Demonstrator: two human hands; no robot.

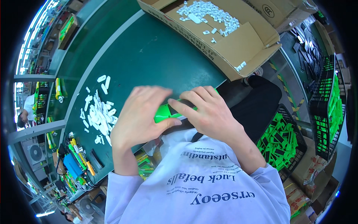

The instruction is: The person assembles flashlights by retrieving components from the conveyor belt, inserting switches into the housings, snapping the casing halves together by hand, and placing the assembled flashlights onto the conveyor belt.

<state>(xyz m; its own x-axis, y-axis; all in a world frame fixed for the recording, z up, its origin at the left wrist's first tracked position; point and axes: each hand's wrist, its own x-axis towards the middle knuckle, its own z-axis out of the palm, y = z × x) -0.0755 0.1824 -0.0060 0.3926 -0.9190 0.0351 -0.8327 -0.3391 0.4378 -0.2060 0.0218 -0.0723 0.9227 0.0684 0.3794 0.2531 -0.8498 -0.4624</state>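
A bright green plastic housing with a dark panel is held in front of my chest, at the near edge of the green table. My left hand grips its left end, the thumb along the near side and the blurred fingers over the top. From the right, my right hand holds the other end with bent fingers, covering most of it. To the left of my left hand lies a loose pile of small white plastic parts on the table.
An open cardboard box with many small white pieces stands at the far right. Black crates of green parts are on the right, one of them low beside my leg. Tools and a blue device sit at the left.
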